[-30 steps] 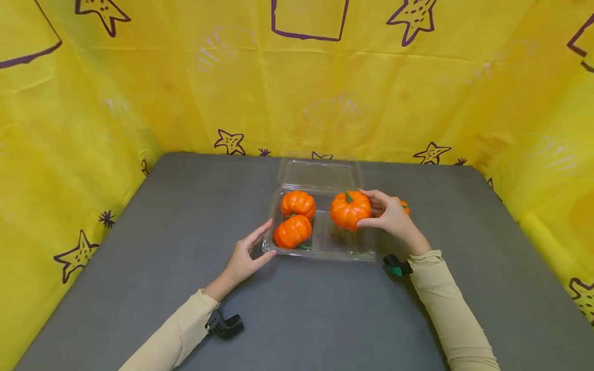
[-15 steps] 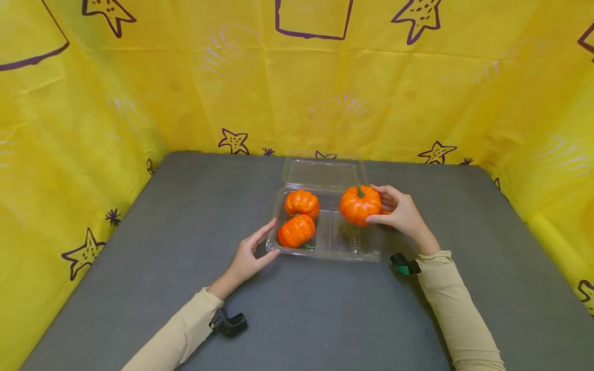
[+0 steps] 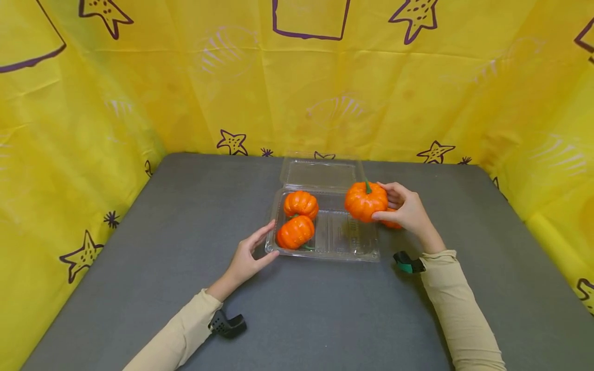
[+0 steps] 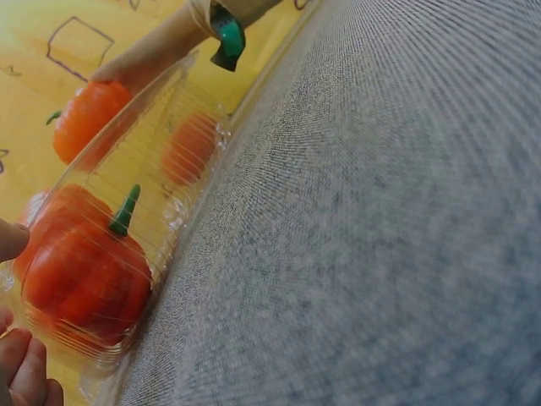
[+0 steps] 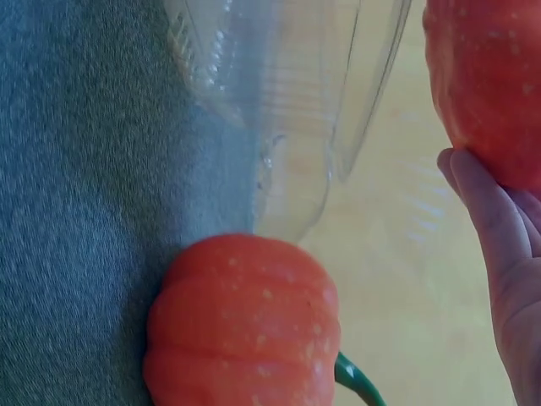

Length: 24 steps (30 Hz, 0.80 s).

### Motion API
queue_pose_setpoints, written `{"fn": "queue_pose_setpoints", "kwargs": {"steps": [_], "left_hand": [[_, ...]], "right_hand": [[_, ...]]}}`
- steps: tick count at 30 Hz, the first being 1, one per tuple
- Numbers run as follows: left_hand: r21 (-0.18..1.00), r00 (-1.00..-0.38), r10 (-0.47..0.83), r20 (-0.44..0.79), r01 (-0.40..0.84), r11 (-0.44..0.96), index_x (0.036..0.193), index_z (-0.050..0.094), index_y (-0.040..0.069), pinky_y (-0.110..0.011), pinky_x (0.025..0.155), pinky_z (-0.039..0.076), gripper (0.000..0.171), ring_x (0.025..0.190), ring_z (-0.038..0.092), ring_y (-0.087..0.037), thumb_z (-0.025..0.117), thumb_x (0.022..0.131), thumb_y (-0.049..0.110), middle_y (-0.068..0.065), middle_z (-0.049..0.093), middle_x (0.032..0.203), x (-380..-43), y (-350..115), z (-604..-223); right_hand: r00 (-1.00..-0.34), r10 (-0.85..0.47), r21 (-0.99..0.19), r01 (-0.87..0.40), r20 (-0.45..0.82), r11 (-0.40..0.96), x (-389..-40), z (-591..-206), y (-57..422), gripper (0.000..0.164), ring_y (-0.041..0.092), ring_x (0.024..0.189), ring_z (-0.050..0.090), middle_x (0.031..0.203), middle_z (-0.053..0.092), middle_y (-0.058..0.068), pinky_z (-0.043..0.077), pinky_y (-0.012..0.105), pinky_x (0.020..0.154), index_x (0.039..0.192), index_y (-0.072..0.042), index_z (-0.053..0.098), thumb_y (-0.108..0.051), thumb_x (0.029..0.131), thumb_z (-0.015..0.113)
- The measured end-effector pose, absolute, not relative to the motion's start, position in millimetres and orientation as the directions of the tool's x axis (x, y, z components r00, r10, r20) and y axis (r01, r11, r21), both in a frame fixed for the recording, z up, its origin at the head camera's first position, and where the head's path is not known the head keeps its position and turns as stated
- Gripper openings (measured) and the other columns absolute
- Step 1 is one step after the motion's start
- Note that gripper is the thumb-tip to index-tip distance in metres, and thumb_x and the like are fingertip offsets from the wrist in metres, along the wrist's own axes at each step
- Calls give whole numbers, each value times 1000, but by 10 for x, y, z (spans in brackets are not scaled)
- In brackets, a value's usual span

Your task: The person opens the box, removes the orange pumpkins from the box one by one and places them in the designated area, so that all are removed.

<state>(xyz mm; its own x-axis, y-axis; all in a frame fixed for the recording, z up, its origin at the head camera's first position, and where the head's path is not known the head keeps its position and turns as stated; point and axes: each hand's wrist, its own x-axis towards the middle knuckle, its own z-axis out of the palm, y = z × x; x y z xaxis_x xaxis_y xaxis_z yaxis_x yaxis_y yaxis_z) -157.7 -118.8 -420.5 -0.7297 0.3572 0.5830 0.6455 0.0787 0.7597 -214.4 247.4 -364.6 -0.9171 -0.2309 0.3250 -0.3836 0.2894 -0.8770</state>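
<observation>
My right hand [image 3: 407, 210] grips an orange toy pumpkin [image 3: 364, 201] with a green stem, thumb in front and fingers behind, up over the right end of a clear plastic clamshell box [image 3: 345, 255]. In the right wrist view that held pumpkin [image 5: 490, 85] hangs well above the table. Two more pumpkins lie in the box's left compartment: a rear pumpkin [image 3: 301, 204] and a front pumpkin [image 3: 295, 232] tipped on its side. My left hand [image 3: 247, 260] rests at the box's left edge, its thumb and fingers spread along the front left corner.
Another pumpkin [image 5: 245, 326] stands on the grey table [image 3: 297, 319] just right of the box, mostly hidden behind my right hand in the head view. The box's lid [image 3: 322, 174] lies folded back toward the yellow curtain [image 3: 185, 93].
My right hand has carried its pumpkin to the right and slightly up, from over the right compartment toward the box's right edge. The left hand keeps its place at the box.
</observation>
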Motion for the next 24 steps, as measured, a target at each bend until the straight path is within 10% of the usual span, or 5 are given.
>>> {"fn": "queue_pose_setpoints", "kwargs": {"steps": [7,16,24], "left_hand": [[775,-742,346,574,629,64,116,41,-24,-26,96,33,58,110,41,-46,65,64,-23,-38,41,120,-1568,-1176,-4209],[785,-751,341,565,617,59,116,41,-24,-27,96,33,58,110,40,-47,65,64,-24,-38,41,120,-1567,-1175,-4203],[777,-738,351,576,628,44,116,40,-24,-26,96,32,58,110,41,-46,64,64,-24,-39,40,120,-1580,-1177,-4213]], "right_hand": [[-928,-151,-873,-372,341,315,-2133,-3590,2588,52,2,86,58,103,58,-12,48,17,73,112,13,50,11,65,74],[-936,-114,-835,-349,333,425,-2102,-3520,2671,57,0,88,57,118,53,23,46,16,77,113,12,50,-1,65,78],[-945,-38,-855,-310,324,417,-2090,-3524,2800,49,0,88,56,112,58,6,46,15,75,108,10,50,0,68,76]]}}
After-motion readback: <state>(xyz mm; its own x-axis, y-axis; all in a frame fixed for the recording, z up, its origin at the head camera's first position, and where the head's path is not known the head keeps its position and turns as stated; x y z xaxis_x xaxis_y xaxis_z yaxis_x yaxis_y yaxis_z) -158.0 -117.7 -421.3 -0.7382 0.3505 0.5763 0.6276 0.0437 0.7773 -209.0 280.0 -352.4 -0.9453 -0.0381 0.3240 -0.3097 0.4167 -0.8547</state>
